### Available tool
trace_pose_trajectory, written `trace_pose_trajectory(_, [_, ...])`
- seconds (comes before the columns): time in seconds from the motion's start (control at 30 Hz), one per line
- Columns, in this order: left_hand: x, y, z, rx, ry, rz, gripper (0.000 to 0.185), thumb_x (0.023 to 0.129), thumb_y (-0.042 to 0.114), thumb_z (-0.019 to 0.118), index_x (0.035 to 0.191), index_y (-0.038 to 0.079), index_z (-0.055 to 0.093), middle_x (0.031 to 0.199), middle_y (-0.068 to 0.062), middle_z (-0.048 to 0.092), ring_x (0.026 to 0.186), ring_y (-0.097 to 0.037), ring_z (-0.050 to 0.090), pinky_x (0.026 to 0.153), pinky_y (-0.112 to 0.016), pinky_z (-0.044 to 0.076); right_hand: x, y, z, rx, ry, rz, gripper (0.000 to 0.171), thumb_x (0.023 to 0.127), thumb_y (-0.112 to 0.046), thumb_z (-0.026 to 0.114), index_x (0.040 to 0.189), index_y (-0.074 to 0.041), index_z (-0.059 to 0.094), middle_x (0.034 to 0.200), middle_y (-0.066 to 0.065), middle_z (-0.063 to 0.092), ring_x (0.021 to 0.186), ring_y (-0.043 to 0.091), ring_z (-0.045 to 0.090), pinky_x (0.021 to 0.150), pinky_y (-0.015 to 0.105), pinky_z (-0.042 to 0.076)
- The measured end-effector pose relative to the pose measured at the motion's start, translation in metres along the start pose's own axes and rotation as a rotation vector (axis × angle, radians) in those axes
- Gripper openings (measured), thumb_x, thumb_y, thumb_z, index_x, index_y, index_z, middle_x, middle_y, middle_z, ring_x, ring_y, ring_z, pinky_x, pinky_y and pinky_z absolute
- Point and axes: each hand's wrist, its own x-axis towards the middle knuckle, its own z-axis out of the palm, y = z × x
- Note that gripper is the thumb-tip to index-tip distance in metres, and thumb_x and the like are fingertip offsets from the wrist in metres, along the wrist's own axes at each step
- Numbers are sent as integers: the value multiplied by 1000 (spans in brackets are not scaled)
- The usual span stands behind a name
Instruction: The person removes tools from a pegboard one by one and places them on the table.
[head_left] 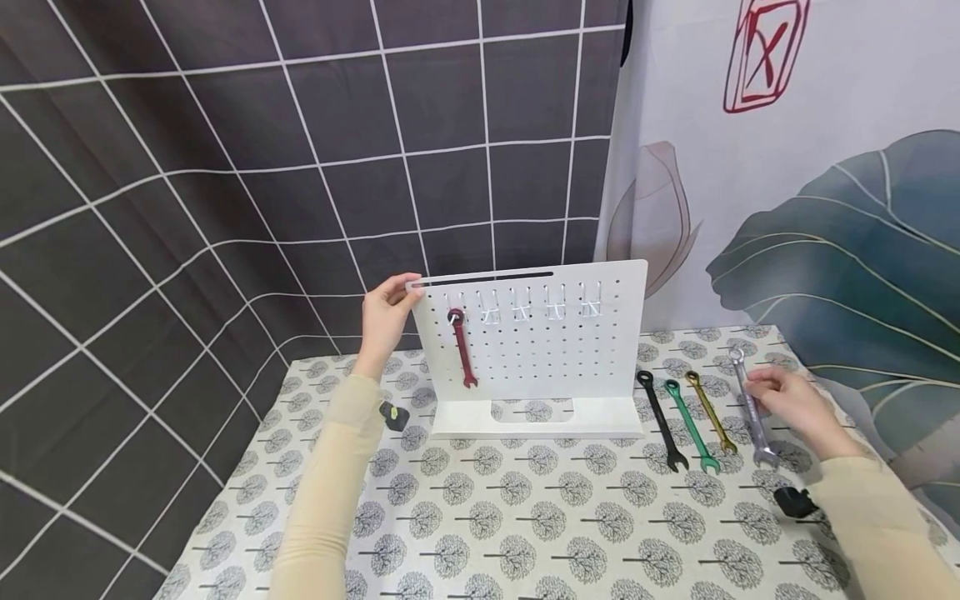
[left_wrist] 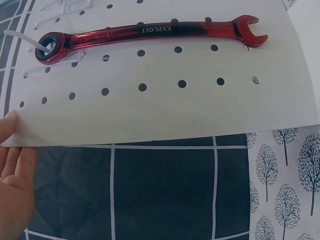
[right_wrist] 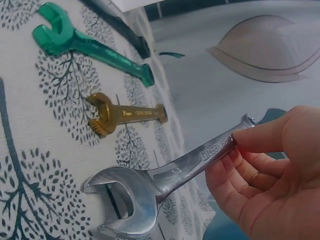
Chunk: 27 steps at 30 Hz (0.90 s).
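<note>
My left hand (head_left: 385,321) holds the upper left corner of a white pegboard (head_left: 540,358), thumb in front and fingers behind it. A red combination wrench (head_left: 462,350) hangs by its ring end from the leftmost hook; the left wrist view shows the red wrench (left_wrist: 155,31) up close. At the right, my right hand (head_left: 798,404) pinches a silver combination wrench (head_left: 752,412) between thumb and fingers. In the right wrist view the silver wrench (right_wrist: 165,180) points its open jaw toward the camera. Whether it still touches the cloth I cannot tell.
Black (head_left: 663,423), green (head_left: 692,427) and gold (head_left: 712,412) wrenches lie side by side between the pegboard and my right hand. Several clear hooks (head_left: 555,304) line the board's upper part. A tree-patterned cloth (head_left: 480,517) covers the table; a dark grid curtain (head_left: 337,192) hangs behind.
</note>
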Motion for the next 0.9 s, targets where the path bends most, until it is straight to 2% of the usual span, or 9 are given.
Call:
trace_pose_trajectory(0.37, [3, 0, 1, 21, 12, -21, 27, 92, 1, 72, 118, -6, 69, 114, -25, 69, 87, -6, 65, 74, -16, 50, 2, 3, 2, -19, -60, 16, 48, 106, -20, 46, 130, 22, 42, 110, 34, 60, 84, 24, 66, 69, 31, 53])
trace_pose_trajectory(0.47, [2, 1, 1, 13, 9, -17, 27, 92, 1, 72, 118, -6, 69, 115, -26, 70, 88, -6, 66, 76, -17, 51, 3, 4, 3, -24, -62, 12, 45, 105, -17, 46, 127, 22, 44, 105, 32, 61, 82, 25, 66, 67, 31, 53])
trace_pose_trajectory(0.6, [2, 1, 1, 6, 7, -15, 26, 92, 0, 72, 117, -6, 70, 115, -25, 70, 89, -6, 66, 77, -17, 52, 6, 5, 6, -86, -30, -6, 39, 103, -14, 48, 121, 21, 49, 97, 28, 64, 77, 23, 62, 64, 32, 51])
trace_pose_trajectory(0.73, [1, 0, 1, 6, 4, -11, 26, 92, 1, 72, 117, -6, 70, 115, -25, 70, 89, -6, 66, 77, -17, 52, 8, 7, 8, -155, -15, -5, 39, 101, -14, 49, 120, 20, 51, 102, 33, 62, 80, 31, 61, 65, 40, 50])
trace_pose_trajectory(0.9, [1, 0, 0, 5, 0, -7, 27, 92, 1, 72, 117, -7, 69, 114, -24, 70, 88, -6, 66, 76, -17, 51, 8, 8, 11, -159, -37, 11, 39, 101, -12, 48, 121, 22, 50, 107, 38, 59, 89, 43, 61, 72, 52, 51])
